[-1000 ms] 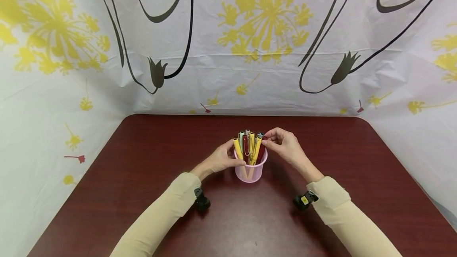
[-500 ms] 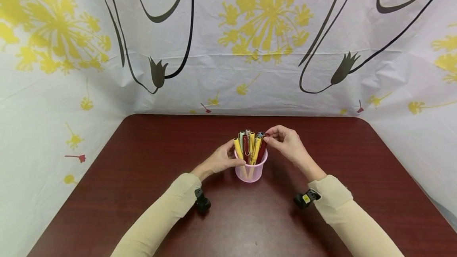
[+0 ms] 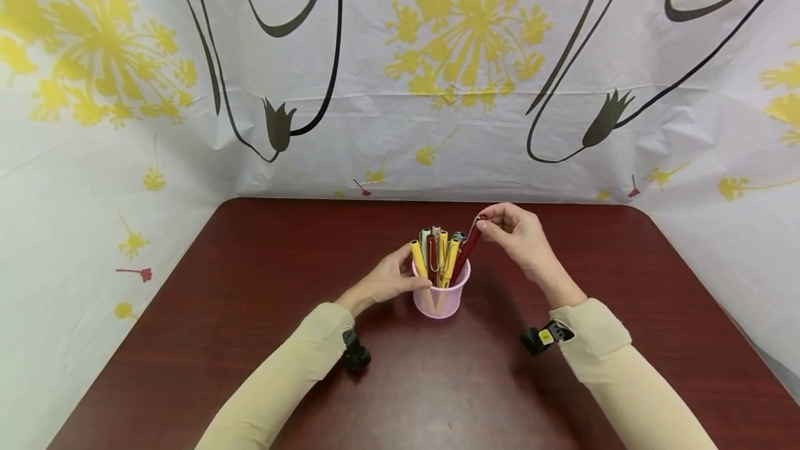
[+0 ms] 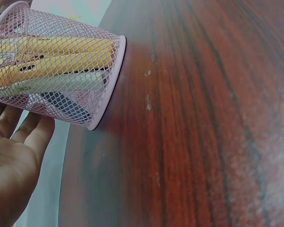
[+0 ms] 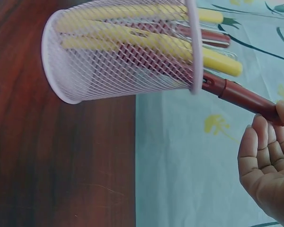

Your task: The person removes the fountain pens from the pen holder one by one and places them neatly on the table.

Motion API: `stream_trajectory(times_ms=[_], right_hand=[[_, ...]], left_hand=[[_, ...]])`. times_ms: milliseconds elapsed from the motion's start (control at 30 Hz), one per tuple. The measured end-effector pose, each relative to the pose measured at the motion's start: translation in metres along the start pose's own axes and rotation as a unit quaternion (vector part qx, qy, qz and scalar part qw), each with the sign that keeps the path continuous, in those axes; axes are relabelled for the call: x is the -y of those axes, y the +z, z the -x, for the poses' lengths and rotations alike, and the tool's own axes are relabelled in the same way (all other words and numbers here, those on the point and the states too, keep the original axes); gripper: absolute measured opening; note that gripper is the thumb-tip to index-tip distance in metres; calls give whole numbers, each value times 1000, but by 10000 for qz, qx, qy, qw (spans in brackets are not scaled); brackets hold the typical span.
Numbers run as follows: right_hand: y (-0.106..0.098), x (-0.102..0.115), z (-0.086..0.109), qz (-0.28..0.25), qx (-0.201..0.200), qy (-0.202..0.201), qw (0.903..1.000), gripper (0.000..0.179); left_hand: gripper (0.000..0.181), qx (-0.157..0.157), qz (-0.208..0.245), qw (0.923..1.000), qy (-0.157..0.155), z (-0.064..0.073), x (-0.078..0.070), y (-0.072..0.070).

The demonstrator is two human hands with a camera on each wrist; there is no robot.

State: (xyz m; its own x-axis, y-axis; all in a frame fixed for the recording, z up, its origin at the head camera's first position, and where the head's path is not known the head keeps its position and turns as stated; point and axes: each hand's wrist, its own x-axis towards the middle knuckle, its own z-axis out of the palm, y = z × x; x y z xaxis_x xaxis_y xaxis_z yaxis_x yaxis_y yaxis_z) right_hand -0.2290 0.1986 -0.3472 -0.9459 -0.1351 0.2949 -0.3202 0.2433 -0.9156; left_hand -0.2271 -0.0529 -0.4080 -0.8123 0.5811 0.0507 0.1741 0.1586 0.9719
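Observation:
A pink mesh pen cup (image 3: 445,305) stands upright on the table, filled with several pens. My left hand (image 3: 386,279) holds it at the rim, thumb across the front and fingers at the far side. Between the thumb and fingertips of my right hand (image 3: 521,238) is the capped end of a dark red pen (image 5: 248,100). That pen leans right, its lower part inside the mesh. Yellow pens (image 5: 222,61), another red pen (image 3: 432,250), a pale green one (image 4: 61,84) and a dark blue one (image 4: 66,106) stay in the cup.
The dark reddish wooden table (image 3: 300,248) has rounded far corners. A white sheet (image 3: 350,165) printed with yellow flowers and dark stems hangs behind it and at both sides. Black wrist cameras are strapped at the left cuff (image 3: 355,353) and right cuff (image 3: 542,337).
My right hand has risen and shifted right, drawing the dark red pen partway up so that its clip shows. The left hand and the cup have stayed in place.

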Motion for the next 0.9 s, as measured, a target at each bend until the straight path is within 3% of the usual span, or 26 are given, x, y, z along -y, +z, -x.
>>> stream_trajectory(times_ms=[200, 433, 533, 700, 900], right_hand=[[-11, 5, -5, -718, -300, -103, 9969, 9], [-23, 8, -6, -1784, -729, 164, 9811, 7], [-28, 5, -8, -2380, -869, 325, 9668, 6], [-39, -3, -11, -3388, -1119, 549, 9326, 7], [-53, -18, -15, -4037, -1346, 987, 8995, 5]], left_hand=[[73, -35, 15, 10000, 18, -7, 15, -1], [77, -41, 70, 9999, 137, -5, 16, -1], [74, -68, 7, 9999, 106, -5, 17, -1], [70, -108, -118, 9999, -10, -6, 17, 0], [70, -110, -179, 9998, -69, -5, 15, 1]])
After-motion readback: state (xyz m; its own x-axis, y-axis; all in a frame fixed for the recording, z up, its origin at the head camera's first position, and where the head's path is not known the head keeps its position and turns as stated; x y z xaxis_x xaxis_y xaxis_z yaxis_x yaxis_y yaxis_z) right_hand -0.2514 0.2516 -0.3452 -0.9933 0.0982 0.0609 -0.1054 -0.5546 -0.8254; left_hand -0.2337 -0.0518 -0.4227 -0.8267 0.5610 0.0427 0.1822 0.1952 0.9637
